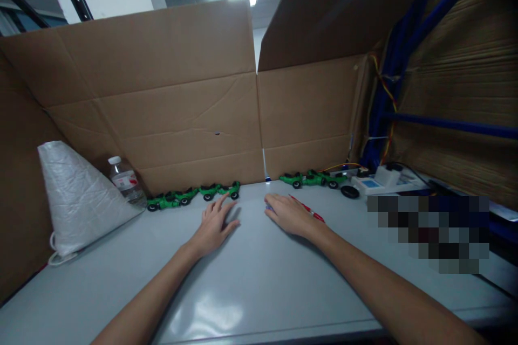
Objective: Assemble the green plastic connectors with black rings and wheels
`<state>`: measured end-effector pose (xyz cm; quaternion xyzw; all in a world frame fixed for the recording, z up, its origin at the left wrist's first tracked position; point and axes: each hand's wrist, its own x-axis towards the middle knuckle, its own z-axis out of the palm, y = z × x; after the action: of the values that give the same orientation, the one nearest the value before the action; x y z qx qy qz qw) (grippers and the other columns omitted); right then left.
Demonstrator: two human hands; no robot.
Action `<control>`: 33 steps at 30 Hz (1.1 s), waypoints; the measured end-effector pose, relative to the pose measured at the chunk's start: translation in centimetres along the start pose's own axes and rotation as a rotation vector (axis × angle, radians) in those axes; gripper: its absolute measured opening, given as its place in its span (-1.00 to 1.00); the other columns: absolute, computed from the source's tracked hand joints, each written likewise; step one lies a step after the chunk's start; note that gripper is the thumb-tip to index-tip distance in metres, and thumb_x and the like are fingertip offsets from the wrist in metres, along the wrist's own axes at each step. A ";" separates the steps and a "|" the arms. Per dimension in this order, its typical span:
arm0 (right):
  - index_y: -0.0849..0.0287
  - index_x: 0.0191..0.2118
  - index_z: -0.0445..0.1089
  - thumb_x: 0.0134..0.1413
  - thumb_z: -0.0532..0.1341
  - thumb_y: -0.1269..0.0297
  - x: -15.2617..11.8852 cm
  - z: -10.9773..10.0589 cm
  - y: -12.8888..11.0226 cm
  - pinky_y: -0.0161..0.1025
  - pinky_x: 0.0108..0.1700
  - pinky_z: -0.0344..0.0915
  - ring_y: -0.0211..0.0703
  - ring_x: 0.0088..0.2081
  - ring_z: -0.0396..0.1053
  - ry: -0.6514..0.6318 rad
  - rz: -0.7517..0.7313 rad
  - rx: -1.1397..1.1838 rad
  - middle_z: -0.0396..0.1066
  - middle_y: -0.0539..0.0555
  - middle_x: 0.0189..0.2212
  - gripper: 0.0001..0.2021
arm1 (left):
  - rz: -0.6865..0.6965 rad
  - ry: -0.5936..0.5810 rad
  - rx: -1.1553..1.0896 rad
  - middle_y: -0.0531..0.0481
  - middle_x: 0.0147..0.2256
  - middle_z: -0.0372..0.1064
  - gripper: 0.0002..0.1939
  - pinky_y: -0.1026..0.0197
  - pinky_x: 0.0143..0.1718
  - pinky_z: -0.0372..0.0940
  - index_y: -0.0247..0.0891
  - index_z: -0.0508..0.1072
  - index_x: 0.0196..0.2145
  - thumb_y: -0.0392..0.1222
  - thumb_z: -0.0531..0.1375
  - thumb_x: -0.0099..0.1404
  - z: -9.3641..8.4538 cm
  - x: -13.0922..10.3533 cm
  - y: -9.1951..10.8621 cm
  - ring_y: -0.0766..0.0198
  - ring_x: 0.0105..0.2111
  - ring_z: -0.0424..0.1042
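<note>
My left hand point(216, 225) is over the table with its fingers apart, its fingertips close to a row of green toy cars point(210, 191) with black wheels. Nothing shows in its grasp. My right hand point(287, 214) rests lower right of the cardboard seam, fingers curled near the tabletop around something small and bluish, too hidden to name. Just beyond that hand lies a red pen-like tool point(311, 211), partly covered by it. More green toy cars point(313, 178) stand along the back at the right.
A silvery bag point(84, 199) and a plastic bottle point(126, 180) stand at the left. Cardboard walls point(182, 97) enclose the table point(251, 280). A power strip point(388, 180), a black ring point(350, 192) and cables are at the right, beside a blurred-out patch.
</note>
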<state>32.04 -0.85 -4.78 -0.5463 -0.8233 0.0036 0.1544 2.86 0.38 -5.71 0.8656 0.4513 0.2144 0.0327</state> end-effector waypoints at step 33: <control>0.19 0.01 0.42 0.46 0.11 0.27 0.1 1.2 0.0 -0.11 0.08 0.24 0.12 0.04 0.45 0.035 0.095 -0.021 0.51 0.28 -0.02 -0.81 | 0.116 -0.019 -0.216 -0.23 0.22 0.32 -0.64 -0.08 0.26 0.27 -0.15 0.44 0.02 0.14 0.23 0.46 -2.6 -0.3 3.3 -0.03 0.20 0.36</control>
<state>31.71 -0.53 -5.87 -0.5864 -0.7935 -0.0073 0.1626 4.16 -2.15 -2.61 0.8836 0.3745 0.2554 0.1177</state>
